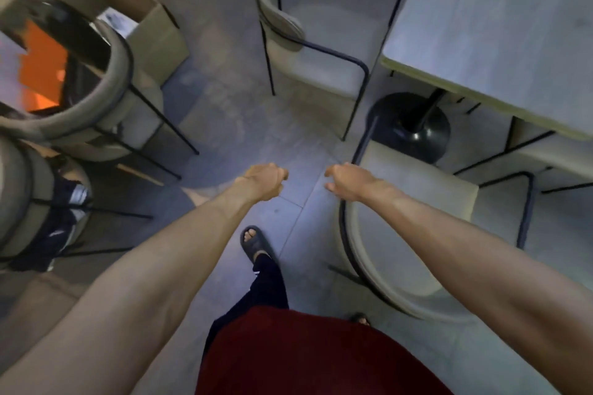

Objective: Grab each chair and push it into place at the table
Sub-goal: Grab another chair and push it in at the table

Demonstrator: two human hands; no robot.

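Seen from the head camera, both bare arms reach forward and down over a grey tiled floor (224,99). The left hand (264,181) is loosely curled with its fingers bent under, holding nothing and touching nothing, above bare floor. The right hand (348,181) is half curled, fingers apart and hooked, also empty; it hangs at the front corner of the near chair (414,234), and whether it touches the dark frame there cannot be told through the blur. That chair, pale-cushioned with a curved back and thin black frame, lies under and to the right of the right forearm, its seat facing the table (494,26), whose pale top is beyond and to the right of the right hand. A black pedestal base (414,128) stands just beyond the right hand, under the table's near edge. A second chair (321,35) of the same kind stands well beyond both hands, beside the table's left edge. To the left of the left hand are two more curved-back chairs, one further off (96,99) and one nearer (29,202) with dark clothing on it, and a cardboard box (150,29) beyond them. Below the hands, a foot in a dark sandal (255,242) steps forward.
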